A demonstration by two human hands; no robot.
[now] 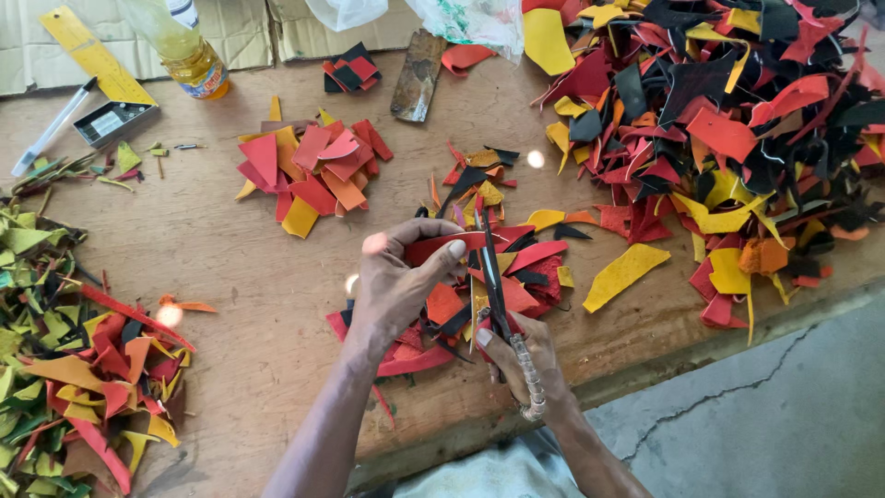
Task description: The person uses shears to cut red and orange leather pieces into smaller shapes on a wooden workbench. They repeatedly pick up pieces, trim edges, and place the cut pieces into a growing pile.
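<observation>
Red scrap point(433, 247) pinched in left hand point(392, 286) fingers; right hand point(521, 355) clamps scissors point(493, 277). Cut stack point(313, 171) done, big heap point(728, 120) left on counter point(230, 267).

The scrap point(442, 247) pinched in the left hand point(395, 284) is red. The scissors point(493, 277) in the right hand point(521, 355) are black, with a pale wrapped handle. The heap of offcuts point(737, 120) mixes red, black, yellow and orange. The sorted stack point(313, 171) is red and orange. The bottle point(189, 55) holds yellow liquid. The board point(240, 267) is brown.
</observation>
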